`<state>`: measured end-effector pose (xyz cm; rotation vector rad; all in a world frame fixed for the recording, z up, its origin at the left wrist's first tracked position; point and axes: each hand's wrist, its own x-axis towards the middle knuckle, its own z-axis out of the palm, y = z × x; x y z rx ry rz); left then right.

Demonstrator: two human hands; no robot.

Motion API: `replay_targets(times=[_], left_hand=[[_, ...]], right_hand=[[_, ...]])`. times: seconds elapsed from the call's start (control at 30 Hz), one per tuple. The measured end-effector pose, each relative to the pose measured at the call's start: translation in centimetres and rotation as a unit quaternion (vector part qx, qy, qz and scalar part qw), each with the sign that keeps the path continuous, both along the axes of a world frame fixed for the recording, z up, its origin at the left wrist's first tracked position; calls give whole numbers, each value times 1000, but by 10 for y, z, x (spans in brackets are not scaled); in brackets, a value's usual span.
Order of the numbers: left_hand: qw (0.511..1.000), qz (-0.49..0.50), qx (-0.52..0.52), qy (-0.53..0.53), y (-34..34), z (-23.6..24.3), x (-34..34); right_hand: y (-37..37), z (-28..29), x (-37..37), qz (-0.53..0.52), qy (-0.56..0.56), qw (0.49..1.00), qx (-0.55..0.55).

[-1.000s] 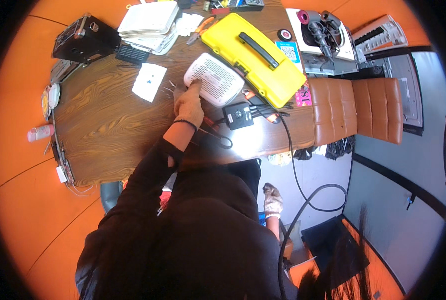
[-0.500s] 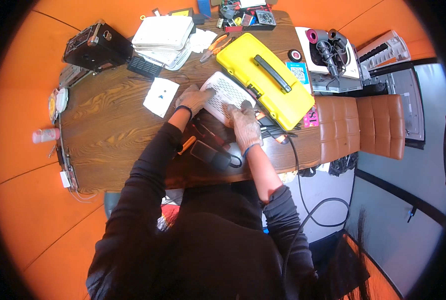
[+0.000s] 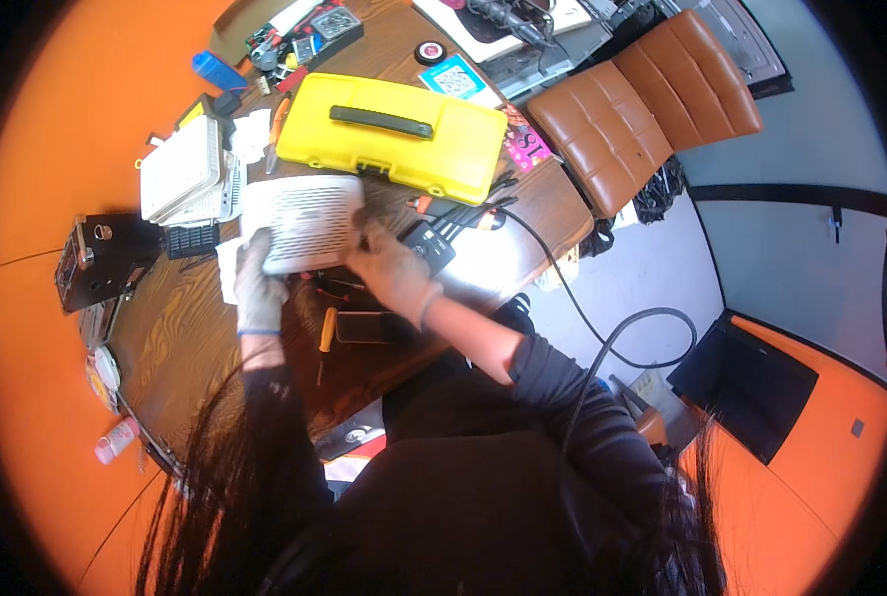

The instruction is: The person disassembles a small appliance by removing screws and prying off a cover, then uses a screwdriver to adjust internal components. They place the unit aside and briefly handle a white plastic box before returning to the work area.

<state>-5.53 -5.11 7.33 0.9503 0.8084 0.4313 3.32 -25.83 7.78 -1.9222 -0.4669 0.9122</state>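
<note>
A white slotted plastic cover (image 3: 304, 221) is held up over the wooden table, smeared a little by motion. My gloved left hand (image 3: 261, 290) is closed on its lower left edge. My gloved right hand (image 3: 394, 273) grips the right edge, its fingertips blurred. Below the cover, a screwdriver with an orange handle (image 3: 328, 330) lies beside a dark flat device (image 3: 372, 328). A red-handled tool (image 3: 332, 288) is partly hidden under the cover and my hands. Right of my right hand sits a small black box (image 3: 428, 246) with dark cables.
Beyond the cover lies a yellow tool case (image 3: 394, 129) with a black handle. White plastic housings (image 3: 183, 171) are stacked at the left, near a black speaker-like box (image 3: 106, 260). A parts box (image 3: 309, 35) stands at the back. A black cable (image 3: 563, 273) hangs off the right edge near a brown chair (image 3: 602, 124).
The whole view has turned, so the table's things appear rotated. The white cover was low beside the yellow case; it is now lifted, turned and held between both hands.
</note>
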Motion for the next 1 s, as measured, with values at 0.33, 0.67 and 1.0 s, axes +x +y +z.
replay_targets(times=[0.33, 0.67, 1.0], left_hand=[[997, -58, -32, 33, -92, 117, -72], [970, -35, -164, 177, -319, 91, -54], [884, -276, -152, 346, -419, -17, -14]], right_hand=[[-86, 46, -45, -74, 259, 925, 269], [-287, 34, -31, -208, 545, 749, 315], [-433, -60, -35, -302, 349, 884, 75]])
